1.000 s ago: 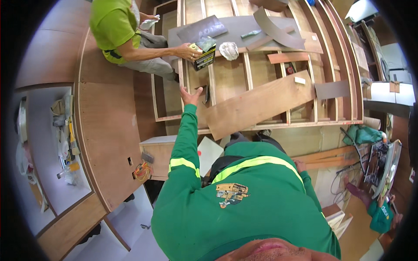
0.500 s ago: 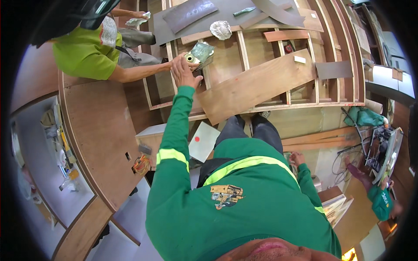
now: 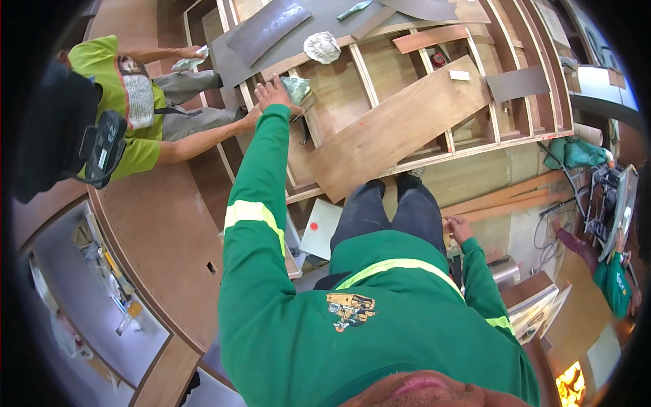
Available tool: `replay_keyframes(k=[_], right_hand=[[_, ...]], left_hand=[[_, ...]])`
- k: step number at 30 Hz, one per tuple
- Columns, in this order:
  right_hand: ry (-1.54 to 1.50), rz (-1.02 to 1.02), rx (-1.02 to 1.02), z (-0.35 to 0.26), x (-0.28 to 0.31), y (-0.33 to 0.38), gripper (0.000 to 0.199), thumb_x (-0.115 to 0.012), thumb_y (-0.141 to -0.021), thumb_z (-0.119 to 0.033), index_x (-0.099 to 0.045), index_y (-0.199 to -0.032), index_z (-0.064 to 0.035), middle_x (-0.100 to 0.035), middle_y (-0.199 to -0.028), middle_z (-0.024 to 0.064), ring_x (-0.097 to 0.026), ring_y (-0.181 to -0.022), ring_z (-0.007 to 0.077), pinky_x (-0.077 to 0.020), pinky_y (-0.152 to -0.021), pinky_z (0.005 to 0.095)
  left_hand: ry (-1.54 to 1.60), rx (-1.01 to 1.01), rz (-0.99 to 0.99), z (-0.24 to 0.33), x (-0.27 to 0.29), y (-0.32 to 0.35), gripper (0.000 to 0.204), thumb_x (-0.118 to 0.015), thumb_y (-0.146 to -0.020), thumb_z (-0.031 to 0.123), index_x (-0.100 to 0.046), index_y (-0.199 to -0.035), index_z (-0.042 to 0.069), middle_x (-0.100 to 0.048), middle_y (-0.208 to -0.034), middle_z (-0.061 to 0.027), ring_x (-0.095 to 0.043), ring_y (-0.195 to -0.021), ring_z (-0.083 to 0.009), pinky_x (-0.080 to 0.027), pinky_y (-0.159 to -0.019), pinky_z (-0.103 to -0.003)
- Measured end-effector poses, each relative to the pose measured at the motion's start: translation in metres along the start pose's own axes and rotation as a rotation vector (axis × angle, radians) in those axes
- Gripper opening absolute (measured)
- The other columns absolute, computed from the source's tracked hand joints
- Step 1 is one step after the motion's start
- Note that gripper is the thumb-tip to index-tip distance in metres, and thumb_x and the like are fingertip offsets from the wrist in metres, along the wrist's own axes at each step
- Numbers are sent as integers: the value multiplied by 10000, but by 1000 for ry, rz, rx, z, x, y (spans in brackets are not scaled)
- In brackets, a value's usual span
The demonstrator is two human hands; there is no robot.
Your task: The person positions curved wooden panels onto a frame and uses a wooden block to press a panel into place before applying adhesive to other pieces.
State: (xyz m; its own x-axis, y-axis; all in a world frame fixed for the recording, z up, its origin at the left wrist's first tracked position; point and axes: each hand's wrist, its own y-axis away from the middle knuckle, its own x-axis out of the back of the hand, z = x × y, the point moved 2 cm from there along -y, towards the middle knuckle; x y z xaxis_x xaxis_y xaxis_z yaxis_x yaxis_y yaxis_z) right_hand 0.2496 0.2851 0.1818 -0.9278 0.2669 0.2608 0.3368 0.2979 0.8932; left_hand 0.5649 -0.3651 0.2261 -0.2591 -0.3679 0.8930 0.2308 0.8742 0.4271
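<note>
My left hand (image 3: 274, 97) reaches out at the upper left, fingers spread over a small greenish container (image 3: 296, 88), which looks like a tin or wrapped pack. Part of the container shows beyond my fingers; whether I bear its weight cannot be seen. A co-worker's forearm (image 3: 217, 138) comes in from the left, and its hand is mostly hidden behind my wrist. Low beside my right thigh, my right hand (image 3: 459, 229) has its fingers curled together; what they hold, if anything, is too small to make out.
A wooden frame with several slats (image 3: 366, 76) lies before me, a plywood board (image 3: 400, 129) across it. A white crumpled cloth (image 3: 321, 47) and grey laminate sheets (image 3: 269, 30) rest on it. The co-worker in a lime shirt (image 3: 102, 61) stands left. Another person (image 3: 612, 281) is at right.
My left hand has moved farther forward over the container, covering its round opening. The co-worker's head and upper body show more fully at the left. The whole view has shifted slightly.
</note>
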Motion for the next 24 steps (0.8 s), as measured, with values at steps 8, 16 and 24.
replay_keyframes(k=[8,16,24], right_hand=[[4,21,-59,33,14,3,325,-548,-984,-247,-661,-1233,-72,-707,-882,27,-678,-738,136,-515,-560,312],[-11,19,-66,39,13,15,315,-549,-985,-246,-659,-1213,-59,-701,-875,35,-656,-724,132,-506,-554,302],[-39,25,-60,14,4,24,294,-537,-1001,-222,-648,-1213,-50,-698,-909,48,-651,-760,135,-500,-609,285]], left_hand=[[127,-45,-147,-18,-20,-9,1573,-943,-465,575,15,-1604,65,-418,-1516,-225,-372,-1442,-361,-229,-1206,-560],[28,5,-103,-25,-23,-4,1468,-928,-489,571,-95,-1592,79,-479,-1461,-204,-393,-1432,-330,-197,-1214,-588],[-32,41,-25,-24,-22,-6,1002,-867,-551,482,-487,-1375,56,-538,-1420,-150,-444,-1397,-301,-127,-1227,-616]])
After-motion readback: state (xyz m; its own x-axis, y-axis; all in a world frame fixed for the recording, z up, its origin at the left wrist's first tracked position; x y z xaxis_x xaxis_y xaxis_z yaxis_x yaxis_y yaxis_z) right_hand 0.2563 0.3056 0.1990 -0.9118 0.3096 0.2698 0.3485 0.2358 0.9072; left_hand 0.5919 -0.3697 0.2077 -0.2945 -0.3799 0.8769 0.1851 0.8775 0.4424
